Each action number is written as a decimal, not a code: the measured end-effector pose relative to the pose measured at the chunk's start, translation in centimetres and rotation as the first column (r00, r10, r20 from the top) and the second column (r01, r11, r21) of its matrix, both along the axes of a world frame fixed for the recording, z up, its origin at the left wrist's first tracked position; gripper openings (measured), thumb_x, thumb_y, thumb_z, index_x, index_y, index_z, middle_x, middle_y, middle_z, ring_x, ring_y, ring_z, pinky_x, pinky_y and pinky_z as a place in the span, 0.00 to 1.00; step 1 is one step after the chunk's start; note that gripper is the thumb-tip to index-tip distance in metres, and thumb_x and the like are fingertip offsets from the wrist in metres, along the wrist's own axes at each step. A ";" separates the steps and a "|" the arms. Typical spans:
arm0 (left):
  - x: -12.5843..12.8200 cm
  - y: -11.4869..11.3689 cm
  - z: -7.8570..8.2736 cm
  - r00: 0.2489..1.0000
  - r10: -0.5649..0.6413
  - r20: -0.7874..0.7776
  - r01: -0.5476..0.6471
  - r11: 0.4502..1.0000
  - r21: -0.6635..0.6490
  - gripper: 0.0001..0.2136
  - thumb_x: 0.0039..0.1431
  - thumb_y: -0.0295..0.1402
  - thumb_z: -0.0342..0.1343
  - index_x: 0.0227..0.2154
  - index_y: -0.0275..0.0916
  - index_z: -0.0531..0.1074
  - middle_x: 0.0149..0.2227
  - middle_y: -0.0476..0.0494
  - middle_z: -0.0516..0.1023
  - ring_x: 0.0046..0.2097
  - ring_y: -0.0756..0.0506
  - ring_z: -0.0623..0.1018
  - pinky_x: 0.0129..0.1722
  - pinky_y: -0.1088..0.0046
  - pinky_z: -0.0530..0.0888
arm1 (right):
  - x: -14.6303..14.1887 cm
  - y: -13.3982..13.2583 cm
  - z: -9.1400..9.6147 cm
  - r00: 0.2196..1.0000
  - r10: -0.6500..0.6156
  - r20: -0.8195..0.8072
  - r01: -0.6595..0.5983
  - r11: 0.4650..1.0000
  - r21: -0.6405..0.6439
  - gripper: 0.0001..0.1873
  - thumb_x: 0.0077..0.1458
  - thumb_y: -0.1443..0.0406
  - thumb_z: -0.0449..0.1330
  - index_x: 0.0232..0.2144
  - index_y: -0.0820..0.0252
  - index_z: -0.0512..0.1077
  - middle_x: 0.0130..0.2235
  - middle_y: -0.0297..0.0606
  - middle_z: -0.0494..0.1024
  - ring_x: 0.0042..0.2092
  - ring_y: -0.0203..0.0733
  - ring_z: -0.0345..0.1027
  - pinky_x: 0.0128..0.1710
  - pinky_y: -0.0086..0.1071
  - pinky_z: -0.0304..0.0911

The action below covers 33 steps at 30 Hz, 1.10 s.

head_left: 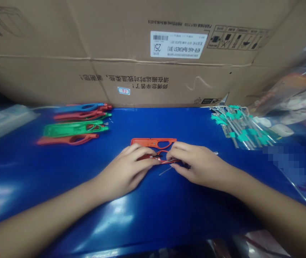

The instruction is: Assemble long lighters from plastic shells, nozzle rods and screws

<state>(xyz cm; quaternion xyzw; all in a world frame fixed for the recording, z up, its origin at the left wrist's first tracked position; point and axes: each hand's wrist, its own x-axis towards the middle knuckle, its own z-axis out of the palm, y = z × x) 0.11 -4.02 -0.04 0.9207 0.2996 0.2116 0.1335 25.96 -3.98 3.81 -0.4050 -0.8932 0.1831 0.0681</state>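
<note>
Cardboard stood like a wall along the far edge of the blue table, bounding the reach forward. At the left, a row of handle-shaped casings marked one margin; at the right, a bundle of metal rods marked the other, and a broad stretch of blue surface ran between the two. More surface spread from the person's wrists toward the near edge.

In the middle, the near orange casing lay between the hands, with the far orange casing just beyond it, roughly parallel. The left hand was grasping the left part of the near orange casing, thumb and fingers bent onto it. The right hand had its thumb and fingers curled in at the other end, near a thin pale strip; whether it gripped the strip or the casing could not be told.

Both orange casings were smooth plastic, each with an oval loop toward the right. The row held blue, red, green and orange pieces, slim and tapered. The rods were straight and shiny, mixed with teal bits. The cardboard was brown and creased, bearing a white label (its print stood upside down), while the table was glossy.
</note>
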 end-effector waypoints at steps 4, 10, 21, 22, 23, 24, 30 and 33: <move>0.0 0.0 0.0 1.000 0.001 -0.005 -0.001 1.000 -0.009 0.16 0.70 0.28 0.50 0.56 0.47 0.73 0.55 0.42 0.74 0.55 0.41 0.72 0.56 0.57 0.69 | 0.0 0.0 0.1 1.000 0.008 0.001 -0.008 1.000 0.003 0.07 0.63 0.68 0.57 0.43 0.56 0.73 0.44 0.36 0.74 0.40 0.39 0.70 0.36 0.31 0.61; 0.1 -0.1 0.1 1.000 0.005 -0.001 -0.005 1.000 -0.012 0.16 0.70 0.28 0.50 0.55 0.47 0.73 0.55 0.42 0.74 0.55 0.41 0.72 0.56 0.58 0.70 | 0.1 -0.1 0.0 1.000 -0.007 -0.007 0.007 1.000 -0.006 0.07 0.62 0.69 0.57 0.42 0.57 0.72 0.44 0.37 0.75 0.40 0.39 0.70 0.35 0.31 0.61; -0.1 -0.1 0.1 1.000 -0.001 -0.005 0.001 1.000 0.003 0.16 0.70 0.28 0.50 0.56 0.47 0.73 0.55 0.42 0.74 0.55 0.41 0.72 0.56 0.58 0.70 | -0.1 0.0 -0.3 0.999 -0.004 -0.036 0.005 0.999 0.038 0.05 0.61 0.69 0.57 0.40 0.57 0.71 0.42 0.35 0.76 0.39 0.38 0.69 0.34 0.30 0.59; -0.1 -0.1 0.1 1.000 -0.002 -0.003 0.002 1.000 0.007 0.16 0.70 0.28 0.50 0.56 0.47 0.73 0.55 0.42 0.74 0.55 0.41 0.72 0.56 0.58 0.70 | -0.1 -0.1 -0.3 0.999 -0.002 -0.038 0.004 0.999 0.040 0.05 0.61 0.69 0.57 0.40 0.57 0.71 0.41 0.36 0.76 0.39 0.38 0.69 0.34 0.30 0.59; -0.2 -0.1 0.0 1.000 -0.002 -0.001 0.002 1.000 0.008 0.16 0.70 0.28 0.50 0.56 0.47 0.73 0.55 0.42 0.74 0.55 0.41 0.72 0.56 0.58 0.70 | -0.2 -0.1 -0.2 0.999 -0.003 -0.035 0.004 0.999 0.037 0.05 0.61 0.69 0.57 0.40 0.57 0.71 0.41 0.36 0.75 0.39 0.38 0.68 0.34 0.30 0.59; -0.2 -0.1 0.0 1.000 -0.001 0.000 0.001 1.000 0.008 0.16 0.70 0.28 0.50 0.56 0.47 0.73 0.55 0.41 0.75 0.54 0.41 0.72 0.55 0.58 0.70 | -0.2 -0.1 -0.2 1.000 -0.005 -0.027 0.006 1.000 0.031 0.05 0.62 0.69 0.57 0.40 0.57 0.72 0.42 0.36 0.75 0.38 0.38 0.68 0.35 0.30 0.59; -0.1 -0.1 0.0 1.000 0.000 0.005 0.000 1.000 0.005 0.16 0.70 0.28 0.50 0.55 0.47 0.74 0.54 0.41 0.75 0.54 0.41 0.72 0.55 0.58 0.71 | -0.2 -0.1 -0.2 0.999 -0.028 -0.024 0.028 1.000 0.013 0.06 0.62 0.69 0.57 0.40 0.58 0.74 0.43 0.38 0.73 0.37 0.37 0.68 0.35 0.31 0.61; -0.1 -0.1 0.0 1.000 -0.001 0.014 0.001 1.000 0.012 0.15 0.70 0.28 0.50 0.55 0.47 0.74 0.54 0.41 0.75 0.54 0.41 0.73 0.55 0.58 0.71 | -0.2 -0.2 -0.2 0.998 -0.039 -0.057 0.040 0.999 0.017 0.07 0.62 0.68 0.57 0.39 0.58 0.75 0.42 0.38 0.73 0.38 0.37 0.68 0.36 0.31 0.62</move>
